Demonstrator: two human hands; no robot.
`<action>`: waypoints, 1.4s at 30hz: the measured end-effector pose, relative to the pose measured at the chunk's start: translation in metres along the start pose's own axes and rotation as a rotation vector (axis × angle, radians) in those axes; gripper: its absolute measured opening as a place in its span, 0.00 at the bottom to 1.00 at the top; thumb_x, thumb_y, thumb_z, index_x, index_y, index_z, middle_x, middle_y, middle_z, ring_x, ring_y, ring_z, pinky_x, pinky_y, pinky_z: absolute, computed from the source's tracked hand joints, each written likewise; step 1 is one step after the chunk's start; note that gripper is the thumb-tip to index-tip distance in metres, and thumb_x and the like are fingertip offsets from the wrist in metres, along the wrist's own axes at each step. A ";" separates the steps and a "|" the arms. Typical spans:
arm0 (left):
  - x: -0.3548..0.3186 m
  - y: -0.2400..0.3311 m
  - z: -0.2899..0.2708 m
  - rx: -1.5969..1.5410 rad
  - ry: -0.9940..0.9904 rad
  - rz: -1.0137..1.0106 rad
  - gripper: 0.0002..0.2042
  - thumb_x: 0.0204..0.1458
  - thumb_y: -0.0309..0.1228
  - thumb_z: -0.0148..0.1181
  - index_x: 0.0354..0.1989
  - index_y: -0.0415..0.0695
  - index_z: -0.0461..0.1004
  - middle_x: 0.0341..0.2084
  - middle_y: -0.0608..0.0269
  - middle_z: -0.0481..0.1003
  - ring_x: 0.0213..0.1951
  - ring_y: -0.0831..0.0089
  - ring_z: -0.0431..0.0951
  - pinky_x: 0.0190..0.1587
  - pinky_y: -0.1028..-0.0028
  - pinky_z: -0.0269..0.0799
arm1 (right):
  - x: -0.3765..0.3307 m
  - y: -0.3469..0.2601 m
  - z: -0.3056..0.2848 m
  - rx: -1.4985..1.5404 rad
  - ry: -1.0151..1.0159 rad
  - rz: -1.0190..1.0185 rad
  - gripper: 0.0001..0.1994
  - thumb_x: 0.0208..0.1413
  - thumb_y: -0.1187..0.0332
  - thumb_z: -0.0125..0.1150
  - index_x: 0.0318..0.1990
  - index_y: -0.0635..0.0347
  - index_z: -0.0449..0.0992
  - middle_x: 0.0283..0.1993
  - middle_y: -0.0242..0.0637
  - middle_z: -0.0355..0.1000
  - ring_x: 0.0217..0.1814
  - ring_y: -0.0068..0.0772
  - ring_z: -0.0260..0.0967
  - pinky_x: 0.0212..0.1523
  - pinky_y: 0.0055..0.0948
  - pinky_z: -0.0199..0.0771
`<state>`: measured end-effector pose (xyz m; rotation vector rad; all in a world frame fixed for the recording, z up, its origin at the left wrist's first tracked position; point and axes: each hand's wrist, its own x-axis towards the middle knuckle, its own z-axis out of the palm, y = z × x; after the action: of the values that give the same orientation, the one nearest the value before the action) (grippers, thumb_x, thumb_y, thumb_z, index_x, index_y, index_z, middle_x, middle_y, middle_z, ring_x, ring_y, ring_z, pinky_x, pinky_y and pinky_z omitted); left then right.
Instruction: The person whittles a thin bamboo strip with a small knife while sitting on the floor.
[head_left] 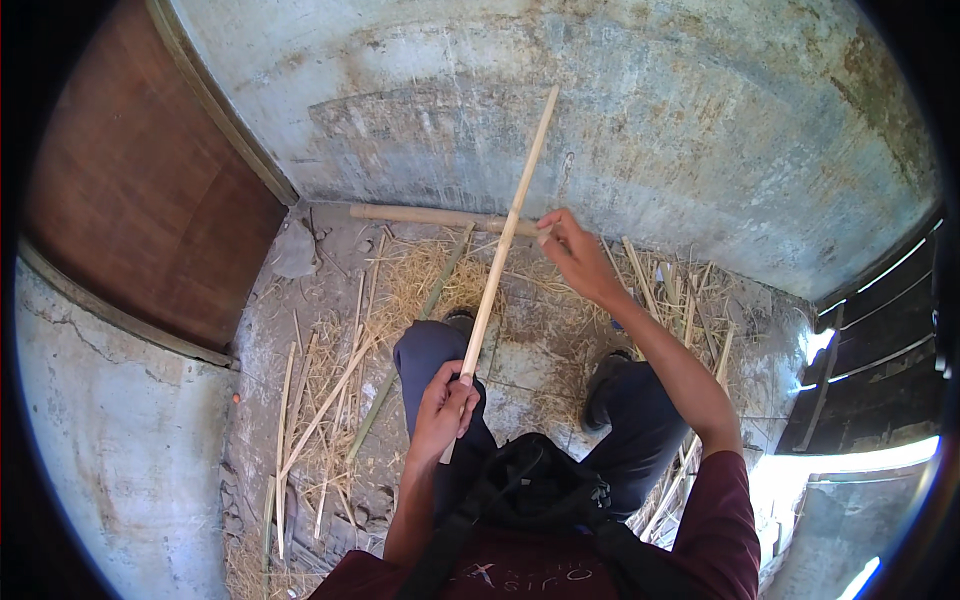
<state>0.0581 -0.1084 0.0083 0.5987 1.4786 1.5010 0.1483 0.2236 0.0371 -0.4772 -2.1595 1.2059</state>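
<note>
A long, pale bamboo strip (508, 230) slants up and away from my lap toward the far wall. Its lower part is gripped by my left hand (442, 408), with the fingers wrapped round it above my left knee. My right hand (570, 248) is raised just right of the strip's middle, apart from it. Its thumb and fingertips are drawn together in a pinch; whether anything small is between them I cannot make out. Behind them, a thicker bamboo pole (425, 214) lies on the ground along the wall's foot.
Shavings (400, 275) and loose strips (325, 405) litter the ground on both sides of my legs. A green strip (400, 365) lies by my left knee. The stained wall (430, 110) stands ahead, a brown wooden panel (140, 170) at left, dark slats (870, 350) at right.
</note>
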 end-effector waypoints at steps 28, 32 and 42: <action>0.004 0.001 0.004 -0.047 0.000 -0.011 0.11 0.76 0.36 0.55 0.56 0.41 0.71 0.20 0.78 0.67 0.16 0.91 0.57 0.17 0.82 0.49 | -0.069 -0.021 0.056 -0.367 -0.367 -0.126 0.15 0.64 0.66 0.64 0.54 0.55 0.70 0.34 0.46 0.80 0.32 0.58 0.81 0.32 0.51 0.78; 0.003 0.001 0.003 -0.041 0.006 -0.013 0.11 0.76 0.35 0.54 0.56 0.41 0.71 0.20 0.78 0.66 0.16 0.91 0.58 0.17 0.82 0.50 | -0.064 -0.012 0.058 -0.482 -0.349 -0.087 0.12 0.60 0.68 0.64 0.48 0.60 0.74 0.32 0.51 0.81 0.34 0.62 0.81 0.36 0.55 0.81; 0.003 0.005 0.007 -0.032 0.013 -0.043 0.11 0.76 0.35 0.53 0.55 0.41 0.71 0.20 0.76 0.67 0.14 0.90 0.58 0.15 0.81 0.51 | -0.067 -0.014 0.072 -0.702 -0.430 -0.085 0.12 0.51 0.73 0.63 0.44 0.61 0.81 0.37 0.50 0.82 0.39 0.57 0.83 0.38 0.53 0.83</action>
<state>0.0609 -0.1019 0.0134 0.5354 1.4657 1.4959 0.1501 0.1323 -0.0016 -0.4247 -2.9355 0.4940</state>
